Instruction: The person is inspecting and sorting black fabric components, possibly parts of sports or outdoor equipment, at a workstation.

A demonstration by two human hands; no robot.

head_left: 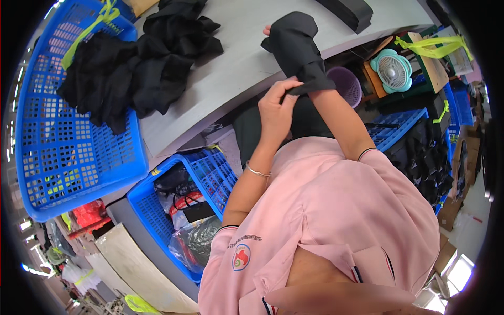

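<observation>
A black fabric tube (pixel 297 46) is drawn over my right hand and wrist, above the near edge of the grey table (pixel 231 68). Only a bit of my right hand (pixel 267 30) peeks out beside the cloth at its far end; most of its fingers are hidden. My left hand (pixel 278 107) is closed at the tube's near opening, pinching its edge by my right forearm. To the left, a heap of black fabric pieces (pixel 163 79) lies on the table and spills over a blue plastic basket (pixel 84 181). A neat black fabric stack (pixel 349 13) rests toward the far right.
Below the table, a blue crate (pixel 149 202) holds plastic bags and pouches. On the right stand a purple perforated bin (pixel 344 86), a turquoise fan (pixel 392 71) and a blue basket (pixel 401 128) near more black fabric (pixel 422 157). Yellow-green ties (pixel 436 48) hang nearby.
</observation>
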